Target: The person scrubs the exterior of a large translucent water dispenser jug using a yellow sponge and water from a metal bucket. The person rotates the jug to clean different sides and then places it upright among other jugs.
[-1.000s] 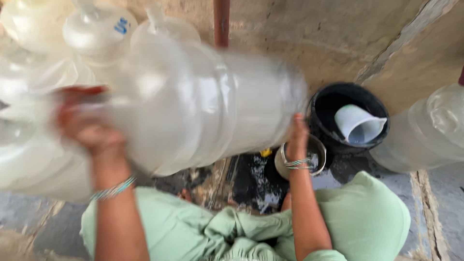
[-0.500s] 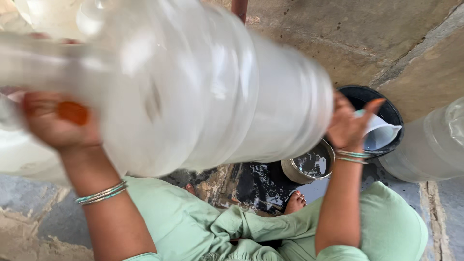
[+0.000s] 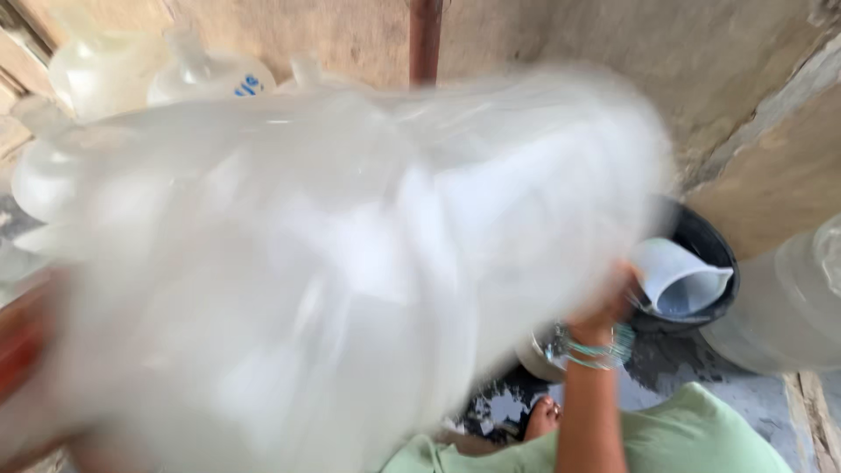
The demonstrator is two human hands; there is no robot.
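A large clear plastic water jug (image 3: 350, 263), blurred by motion, fills most of the head view, lying on its side close to the camera. My right hand (image 3: 604, 307), with green bangles at the wrist, presses against the jug's base end on the right. My left hand (image 3: 26, 350) shows only as a reddish blur at the jug's neck end on the far left, and its fingers are hidden. Below, my green clothing (image 3: 692, 438) and one bare foot (image 3: 543, 416) show.
A black bucket (image 3: 710, 254) holding a white jug-shaped scoop (image 3: 674, 276) stands at the right by a concrete wall. Another clear jug (image 3: 788, 307) lies at the far right. Several more clear jugs (image 3: 114, 79) are stacked at the upper left. A metal bowl (image 3: 543, 350) sits on wet ground.
The big jug has swung nearer to the camera and now covers most of the view. My right hand has stayed at its base end; my left arm has slid out to the left edge.
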